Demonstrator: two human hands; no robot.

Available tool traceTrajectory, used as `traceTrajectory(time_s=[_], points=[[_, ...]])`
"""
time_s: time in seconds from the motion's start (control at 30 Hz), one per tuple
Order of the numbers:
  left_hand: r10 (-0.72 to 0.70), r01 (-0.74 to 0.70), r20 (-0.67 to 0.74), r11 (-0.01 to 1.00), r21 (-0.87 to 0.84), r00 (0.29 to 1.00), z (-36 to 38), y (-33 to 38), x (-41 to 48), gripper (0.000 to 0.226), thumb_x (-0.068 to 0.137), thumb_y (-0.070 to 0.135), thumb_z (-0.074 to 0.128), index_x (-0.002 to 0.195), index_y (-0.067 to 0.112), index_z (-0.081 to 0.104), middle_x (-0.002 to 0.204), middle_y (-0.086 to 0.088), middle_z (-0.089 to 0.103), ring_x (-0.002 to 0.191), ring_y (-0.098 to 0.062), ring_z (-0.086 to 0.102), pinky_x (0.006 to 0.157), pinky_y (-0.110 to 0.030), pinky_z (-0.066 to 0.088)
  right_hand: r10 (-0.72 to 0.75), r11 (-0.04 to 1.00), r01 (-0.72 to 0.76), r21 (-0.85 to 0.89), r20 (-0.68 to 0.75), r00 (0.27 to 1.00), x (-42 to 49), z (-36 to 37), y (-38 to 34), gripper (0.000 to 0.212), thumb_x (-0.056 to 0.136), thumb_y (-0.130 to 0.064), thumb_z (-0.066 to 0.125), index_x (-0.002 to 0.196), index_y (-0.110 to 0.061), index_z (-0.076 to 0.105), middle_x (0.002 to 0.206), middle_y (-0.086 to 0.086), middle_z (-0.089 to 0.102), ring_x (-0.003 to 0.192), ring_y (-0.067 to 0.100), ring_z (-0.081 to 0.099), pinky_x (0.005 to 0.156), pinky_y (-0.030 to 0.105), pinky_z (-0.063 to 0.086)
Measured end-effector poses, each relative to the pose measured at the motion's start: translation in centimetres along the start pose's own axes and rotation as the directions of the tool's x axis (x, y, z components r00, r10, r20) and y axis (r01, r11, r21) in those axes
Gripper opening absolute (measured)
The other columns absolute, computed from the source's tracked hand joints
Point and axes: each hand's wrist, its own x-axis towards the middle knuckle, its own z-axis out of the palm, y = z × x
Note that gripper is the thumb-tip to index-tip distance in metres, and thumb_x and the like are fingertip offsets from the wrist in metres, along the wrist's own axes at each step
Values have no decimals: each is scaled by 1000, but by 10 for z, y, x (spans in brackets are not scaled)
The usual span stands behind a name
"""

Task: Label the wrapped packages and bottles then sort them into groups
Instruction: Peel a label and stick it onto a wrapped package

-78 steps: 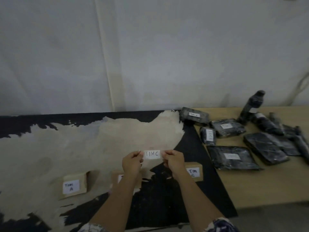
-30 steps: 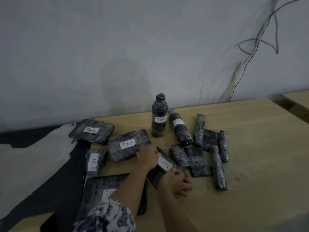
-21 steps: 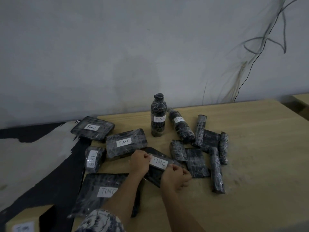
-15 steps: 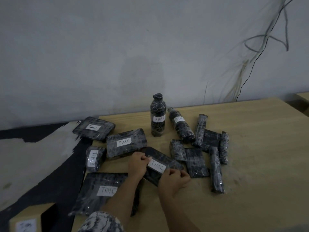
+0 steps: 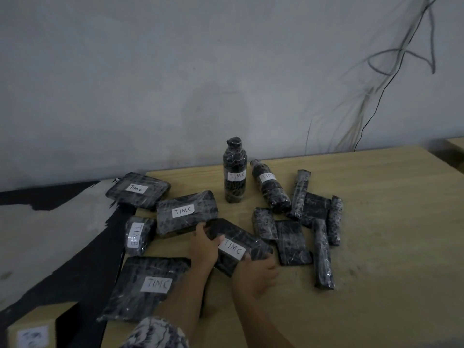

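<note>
White labels reading "TIMC": upright bottle [image 5: 235, 177], rear package [image 5: 138, 190], second package [image 5: 187, 212], centre package [image 5: 238, 247], near package [image 5: 153, 285]. Lying bottle [image 5: 270, 189]: "TIM", rest hidden. Small package [image 5: 138, 234]: "TI?B", third letter unclear. Box [image 5: 32, 332] label illegible.

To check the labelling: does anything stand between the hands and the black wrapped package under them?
Nothing visible. The left hand and right hand hold the black plastic-wrapped flat package, thumbs at the ends of its white paper label.

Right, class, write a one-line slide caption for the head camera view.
Left hand and right hand grip a wrapped package with a label on the table.
</note>
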Motion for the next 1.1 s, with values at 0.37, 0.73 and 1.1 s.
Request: traceTrajectory(time_s=[0.37,0.73,1.1], points=[[-159,206,-181,936,285,971,6,-1,-21,54,92,48,47,126,6,49,128,-14,50,117,-32,48,97,-43,39,-345,883,364,-295,116,931,27,-9,-2,39,92,-21,55,127,-8,43,129,14,46,115,31,42,95,37,36],[-66,133,-154,866,482,986,18,0,-58,92,76,79,39,130,5,35,133,-12,42,123,-28,41,98,-37,38,-463,805,475,-354,125,877,36,-24,6,76,79,-56,63,132,-6,42,127,15,50,114,32,47,91,40,42],[-55,123,-143,840,529,988,24,-9,-68,54,98,49,26,126,7,45,130,-10,46,123,-27,41,103,-42,28,-429,768,430,-474,116,896,46,-34,19,58,93,-45,49,127,2,46,122,19,51,110,32,48,88,37,39]])
